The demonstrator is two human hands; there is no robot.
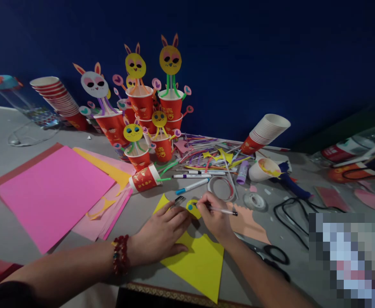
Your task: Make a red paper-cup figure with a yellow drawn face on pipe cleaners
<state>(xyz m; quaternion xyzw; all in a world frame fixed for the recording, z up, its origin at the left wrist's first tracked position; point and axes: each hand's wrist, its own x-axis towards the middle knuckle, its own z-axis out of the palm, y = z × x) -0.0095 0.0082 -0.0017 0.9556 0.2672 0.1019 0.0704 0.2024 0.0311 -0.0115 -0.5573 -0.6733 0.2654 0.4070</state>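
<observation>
Disc of yellow paper [195,214]: small and round, marked with blue; it lies between the hands, just beyond the left fingertips and under the right hand's pen.
Disc's feel: likely very light, thin and bendable, apt to slide or turn under a pushing nib and to crease if pinched hard; fresh ink could smudge.
Disc's rim: the best place to take hold, with one light fingertip at the unmarked edge, clear of the blue.
Left hand [161,235]: palm down, fingers spread loosely and a little bent, closed around nothing; its fingers lie by the disc, but whether they touch its edge cannot be told.
Right hand [214,217]: gripping a slim clear-barrelled pen with a dark end [222,210], its fingers over the disc's right side.
Sheet of bright yellow paper [200,261]: partly under the left hand, reaching nearer the body between the forearms.
Marker with a blue cap [196,185]: beyond both hands, past the disc.
Peach paper with a wavy edge [249,224]: just right of the right hand.
Scissors with black handles [286,256]: beside the right forearm.
Bright pink paper [55,192]: well to the left of the left hand.
</observation>
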